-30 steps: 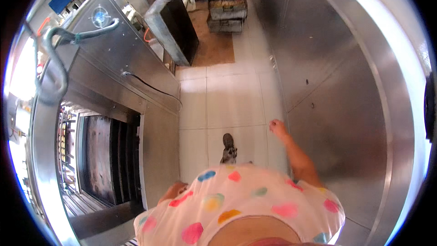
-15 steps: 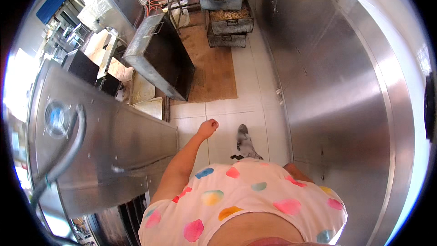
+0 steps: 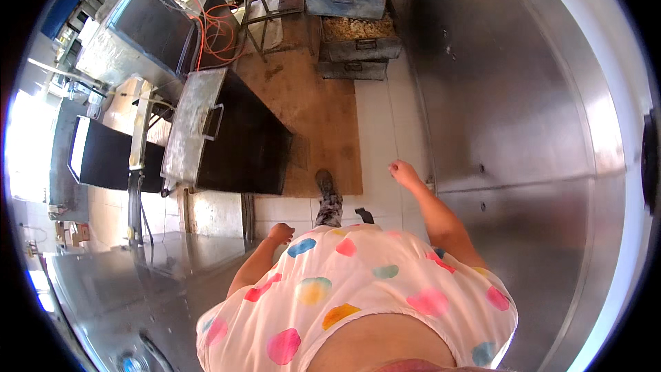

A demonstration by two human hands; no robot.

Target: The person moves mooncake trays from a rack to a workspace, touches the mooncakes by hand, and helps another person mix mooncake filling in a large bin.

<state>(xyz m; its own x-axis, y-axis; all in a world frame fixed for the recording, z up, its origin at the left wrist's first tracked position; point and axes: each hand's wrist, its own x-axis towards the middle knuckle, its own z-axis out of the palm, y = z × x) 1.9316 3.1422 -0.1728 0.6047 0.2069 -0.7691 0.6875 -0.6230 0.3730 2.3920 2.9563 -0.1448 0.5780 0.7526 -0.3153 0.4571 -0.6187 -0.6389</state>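
My left hand (image 3: 281, 233) hangs low at my left side, its fingers loosely curled, with nothing visible in it. It is nearest to a metal cabinet (image 3: 206, 255) on the left. My right hand (image 3: 405, 171) is held forward over the pale floor tiles, closed in a loose fist near the stainless steel wall panel (image 3: 509, 131). Nothing shows in that hand either. Neither hand touches anything that I can see. Ahead on the left stands a large metal tray (image 3: 196, 124) tipped on its side, with a handle on its end and a dark inside.
A brown mat (image 3: 323, 124) covers the floor ahead, one shoe (image 3: 323, 179) of mine on it. Beyond, stacked metal bins (image 3: 344, 3) hold a crumbly tan material. An orange hose (image 3: 220, 34) lies coiled by a metal frame (image 3: 272, 14). A black box-shaped thing (image 3: 107, 155) stands left.
I have walked forward; the tipped tray and stacked bins are closer. My right hand has swung forward into view, while my left hand has drawn back toward my body.
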